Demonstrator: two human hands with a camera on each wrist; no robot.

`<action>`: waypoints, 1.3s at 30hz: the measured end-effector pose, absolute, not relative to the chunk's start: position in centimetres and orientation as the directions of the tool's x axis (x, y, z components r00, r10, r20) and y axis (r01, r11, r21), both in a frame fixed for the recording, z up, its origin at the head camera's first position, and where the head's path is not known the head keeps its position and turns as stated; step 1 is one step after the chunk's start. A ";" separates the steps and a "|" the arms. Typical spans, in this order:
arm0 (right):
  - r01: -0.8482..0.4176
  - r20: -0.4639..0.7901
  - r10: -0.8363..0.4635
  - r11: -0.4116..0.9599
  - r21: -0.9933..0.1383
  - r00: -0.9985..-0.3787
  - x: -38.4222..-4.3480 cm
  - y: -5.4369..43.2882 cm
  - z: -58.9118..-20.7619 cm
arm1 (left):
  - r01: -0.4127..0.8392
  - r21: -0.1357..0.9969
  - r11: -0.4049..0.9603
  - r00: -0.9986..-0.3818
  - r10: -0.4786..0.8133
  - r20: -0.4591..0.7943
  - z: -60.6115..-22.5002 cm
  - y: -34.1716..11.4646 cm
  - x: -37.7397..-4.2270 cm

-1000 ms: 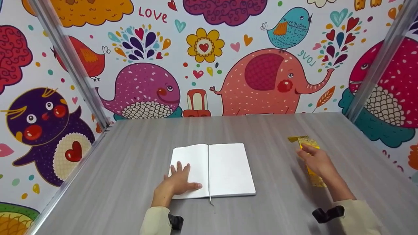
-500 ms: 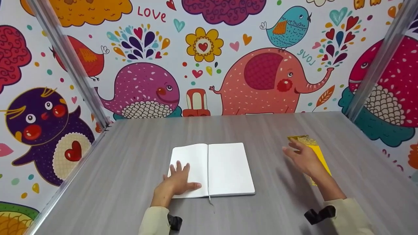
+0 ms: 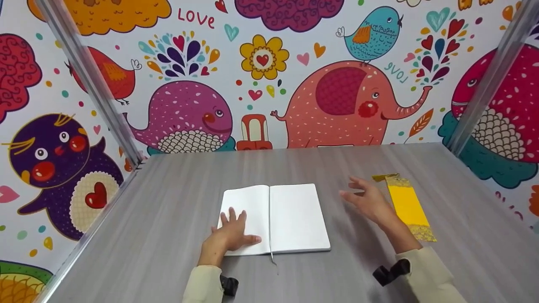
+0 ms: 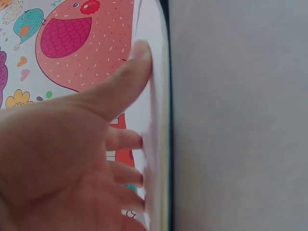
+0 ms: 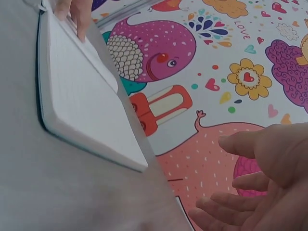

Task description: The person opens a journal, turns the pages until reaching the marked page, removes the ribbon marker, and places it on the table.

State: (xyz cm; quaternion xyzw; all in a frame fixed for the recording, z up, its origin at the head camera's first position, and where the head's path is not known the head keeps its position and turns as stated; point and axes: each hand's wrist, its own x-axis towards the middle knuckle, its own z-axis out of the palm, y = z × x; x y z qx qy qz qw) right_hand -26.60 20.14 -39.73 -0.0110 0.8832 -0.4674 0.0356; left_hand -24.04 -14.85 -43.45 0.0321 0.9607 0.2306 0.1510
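Note:
A notebook [image 3: 298, 219] with blank white pages lies spread flat in the middle of the table. On its left page my left hand [image 3: 229, 233] rests with fingers spread; in the left wrist view the thumb and fingertips touch the paper. My right hand [image 3: 368, 202] hovers between the notebook and a yellow bookmark [image 3: 407, 204], its fingers loosely extended and holding nothing. The bookmark has patterned ends and a tassel at the top, and lies on the table to the right. In the right wrist view the right hand [image 5: 260, 187] is above the table, apart from the notebook [image 5: 86, 91].
A thin ribbon [image 3: 273, 259] sticks out below the notebook's spine. The grey table [image 3: 168, 202] ends at a wall [image 3: 269, 105] printed with cartoon animals, with metal posts [image 3: 94, 84] at its corners.
My right hand has moved left, away from the bookmark and toward the notebook, uncovering the bookmark. The left hand has stayed on the page.

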 end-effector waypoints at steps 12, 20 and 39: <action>0.044 -0.099 -0.074 0.541 -0.840 -0.992 -26.5 17.2 -41.4 | -0.016 0.439 0.898 -0.946 0.129 -0.299 -43.1 -14.9 -24.0; 0.039 -0.089 -0.080 0.487 -0.873 -0.993 -26.5 16.4 -42.8 | 0.001 0.425 0.905 -0.944 0.141 -0.299 -42.9 -14.9 -24.1; 0.161 -0.196 -0.029 0.458 -0.874 -0.980 -25.9 14.6 -44.4 | -0.005 0.441 0.897 -0.937 0.150 -0.315 -42.7 -15.2 -24.3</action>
